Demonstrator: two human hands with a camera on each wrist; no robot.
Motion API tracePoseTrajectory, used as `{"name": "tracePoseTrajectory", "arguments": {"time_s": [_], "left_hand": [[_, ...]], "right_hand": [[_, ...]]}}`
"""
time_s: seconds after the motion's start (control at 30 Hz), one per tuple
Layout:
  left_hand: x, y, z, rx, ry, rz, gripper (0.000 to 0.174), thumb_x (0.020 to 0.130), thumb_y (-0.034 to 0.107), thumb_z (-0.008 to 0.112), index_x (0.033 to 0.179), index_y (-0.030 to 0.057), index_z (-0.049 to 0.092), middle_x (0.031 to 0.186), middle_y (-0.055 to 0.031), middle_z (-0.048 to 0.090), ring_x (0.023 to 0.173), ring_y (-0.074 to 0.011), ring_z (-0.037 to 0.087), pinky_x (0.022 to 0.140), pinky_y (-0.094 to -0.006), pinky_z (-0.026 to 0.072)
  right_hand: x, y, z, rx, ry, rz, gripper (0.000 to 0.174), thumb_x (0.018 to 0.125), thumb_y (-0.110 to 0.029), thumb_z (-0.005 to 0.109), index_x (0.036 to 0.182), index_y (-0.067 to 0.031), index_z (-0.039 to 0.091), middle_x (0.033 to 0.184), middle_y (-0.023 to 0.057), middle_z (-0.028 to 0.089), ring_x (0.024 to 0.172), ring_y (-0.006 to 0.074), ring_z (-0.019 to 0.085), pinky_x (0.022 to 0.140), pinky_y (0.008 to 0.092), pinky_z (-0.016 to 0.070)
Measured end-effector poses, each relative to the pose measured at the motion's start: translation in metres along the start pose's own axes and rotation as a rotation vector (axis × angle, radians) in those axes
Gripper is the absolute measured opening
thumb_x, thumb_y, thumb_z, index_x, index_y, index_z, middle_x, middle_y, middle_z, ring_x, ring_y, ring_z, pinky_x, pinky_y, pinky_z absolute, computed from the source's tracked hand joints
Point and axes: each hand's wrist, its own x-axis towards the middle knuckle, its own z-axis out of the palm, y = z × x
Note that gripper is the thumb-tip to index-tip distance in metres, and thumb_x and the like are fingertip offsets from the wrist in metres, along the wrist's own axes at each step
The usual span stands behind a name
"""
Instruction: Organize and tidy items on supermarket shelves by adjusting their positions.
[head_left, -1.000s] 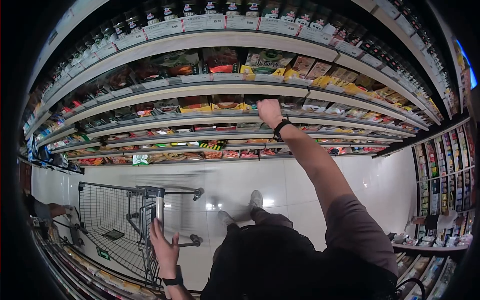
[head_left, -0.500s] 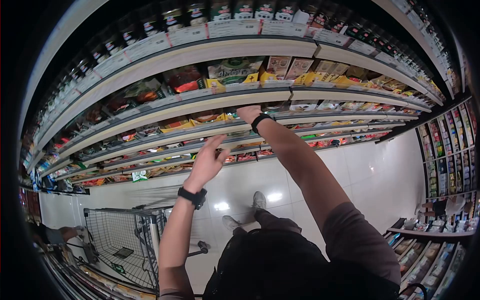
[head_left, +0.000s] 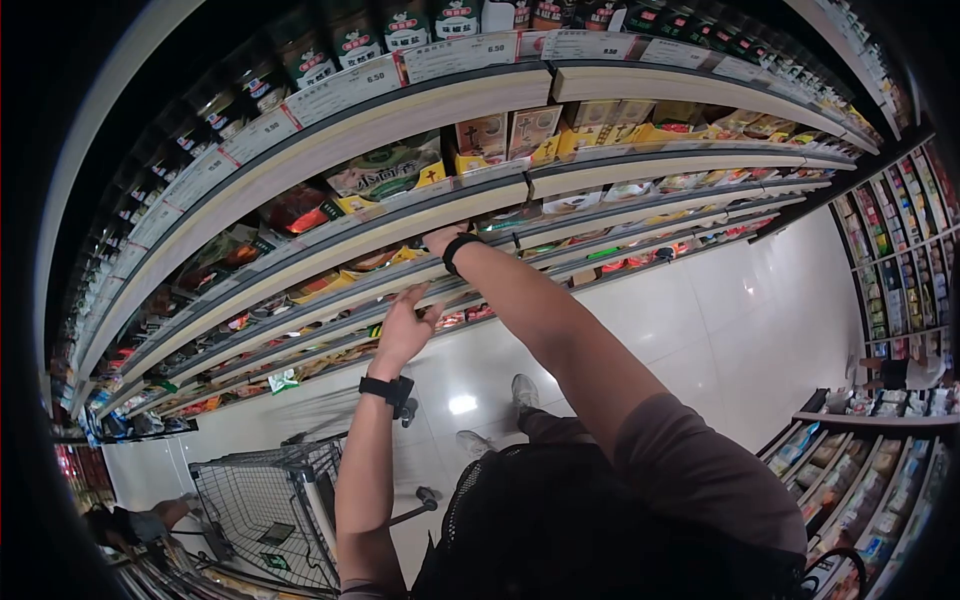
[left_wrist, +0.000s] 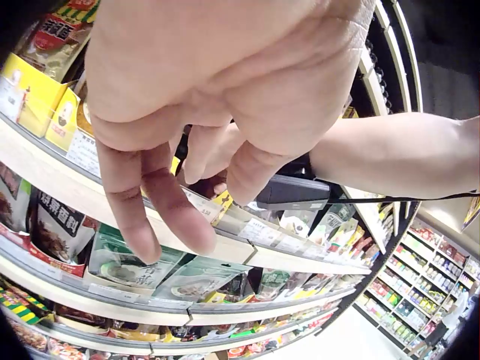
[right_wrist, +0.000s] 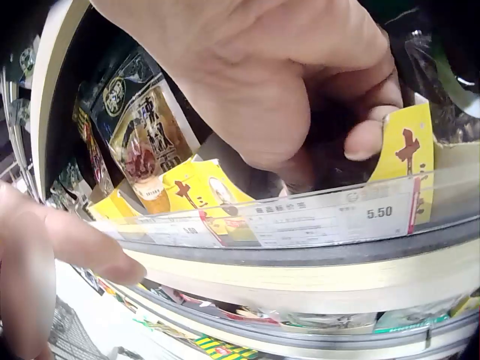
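My right hand (head_left: 445, 240) reaches into a middle shelf of packaged seasonings. In the right wrist view its fingers bend down into a dark gap behind the yellow cardboard fronts (right_wrist: 401, 154) of a display box; the fingertips are partly hidden and I cannot tell whether they grip anything. A price strip (right_wrist: 337, 217) reading 5.50 runs just below. Lower and to the left, my left hand (head_left: 405, 335) hovers at the shelf edges, fingers loosely extended and holding nothing. Green pouches (left_wrist: 127, 262) sit on the shelf behind its fingertips in the left wrist view.
Spice jars (head_left: 405, 30) line the upper shelf, with boxes and bags below. A wire shopping cart (head_left: 260, 510) stands on the tiled floor to my left. Another person (head_left: 140, 525) is beyond it. More shelving (head_left: 895, 250) rises at the right.
My left hand has left the cart handle's side and risen to the shelves near the right hand. The right hand stays in the same shelf row while the view has shifted right.
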Motion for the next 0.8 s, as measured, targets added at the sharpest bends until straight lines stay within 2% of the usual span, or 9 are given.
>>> {"name": "tracePoseTrajectory", "arguments": {"time_s": [0.1,0.17,0.27,0.33,0.37,0.43,0.57,0.67,0.8], "left_hand": [[-0.006,-0.005,-0.002,-0.106,-0.009,-0.044,0.053,0.093,0.025,0.070,0.136,-0.0013,0.058,0.138,-0.0215,0.059,0.096,-0.0305,0.071,0.084,-0.0367,0.0557],[-0.014,0.015,-0.012,-0.252,-0.040,-0.130,0.051,0.094,0.026,0.070,0.136,-0.0006,0.059,0.134,-0.0209,0.062,0.081,-0.0255,0.074,0.076,-0.0344,0.0569],[-0.018,0.007,-0.007,-0.187,-0.017,-0.106,0.047,0.095,0.025,0.070,0.135,0.0014,0.060,0.131,-0.0189,0.064,0.070,-0.0196,0.072,0.072,-0.0343,0.0565],[-0.018,-0.008,0.001,-0.279,-0.023,-0.117,0.046,0.095,0.025,0.070,0.134,0.0029,0.061,0.127,-0.0190,0.065,0.072,-0.0195,0.072,0.071,-0.0336,0.0559],[-0.019,-0.012,0.004,-0.302,-0.014,-0.111,0.046,0.095,0.026,0.070,0.134,0.0029,0.062,0.126,-0.0192,0.066,0.072,-0.0194,0.072,0.071,-0.0335,0.0558],[-0.021,-0.018,0.012,-0.391,0.012,-0.112,0.045,0.095,0.026,0.071,0.132,0.0036,0.063,0.117,-0.0197,0.069,0.071,-0.0194,0.071,0.071,-0.0334,0.0550],[-0.032,-0.010,0.014,-0.335,0.074,-0.076,0.041,0.094,0.023,0.070,0.130,0.0038,0.065,0.109,-0.0156,0.073,0.076,-0.0188,0.070,0.075,-0.0336,0.0545],[-0.042,-0.003,0.014,-0.419,0.045,-0.147,0.041,0.094,0.023,0.071,0.130,0.0037,0.065,0.107,-0.0143,0.074,0.078,-0.0189,0.070,0.076,-0.0329,0.0546],[-0.051,-0.008,0.020,-0.453,0.034,-0.136,0.038,0.095,0.023,0.071,0.127,0.0028,0.067,0.103,-0.0127,0.074,0.080,-0.0160,0.069,0.077,-0.0308,0.0546]], "right_hand": [[0.002,-0.003,0.002,0.032,0.008,0.004,0.056,0.098,-0.047,0.045,0.138,-0.0117,0.057,0.146,0.0140,0.054,0.135,0.0305,0.051,0.113,0.0484,0.0354],[0.003,-0.005,0.005,0.047,0.007,0.010,0.057,0.098,-0.049,0.045,0.140,-0.0120,0.056,0.147,0.0137,0.053,0.136,0.0302,0.050,0.114,0.0478,0.0346],[0.001,-0.004,-0.002,0.039,-0.029,0.034,0.061,0.097,-0.053,0.044,0.142,-0.0129,0.055,0.150,0.0129,0.051,0.139,0.0294,0.047,0.116,0.0461,0.0327],[0.002,0.002,-0.001,0.047,0.044,-0.020,0.060,0.098,-0.052,0.044,0.143,-0.0140,0.054,0.151,0.0119,0.051,0.140,0.0305,0.046,0.116,0.0481,0.0318],[0.013,0.010,0.022,0.036,0.108,-0.018,0.066,0.097,-0.054,0.045,0.148,-0.0139,0.049,0.153,0.0132,0.048,0.141,0.0324,0.044,0.117,0.0502,0.0291],[0.013,0.012,0.015,0.015,0.074,-0.017,0.066,0.096,-0.055,0.045,0.148,-0.0138,0.048,0.153,0.0134,0.048,0.141,0.0327,0.044,0.118,0.0505,0.0287],[0.009,0.012,-0.002,-0.028,0.028,-0.034,0.068,0.096,-0.055,0.045,0.149,-0.0136,0.046,0.153,0.0138,0.047,0.141,0.0333,0.044,0.118,0.0509,0.0279],[0.008,0.010,-0.009,-0.052,0.014,-0.044,0.069,0.096,-0.056,0.045,0.150,-0.0135,0.045,0.154,0.0141,0.046,0.141,0.0337,0.044,0.118,0.0512,0.0273],[0.005,0.011,-0.012,-0.077,0.008,-0.054,0.070,0.095,-0.056,0.045,0.151,-0.0133,0.044,0.154,0.0145,0.045,0.141,0.0343,0.043,0.118,0.0517,0.0266]]}}
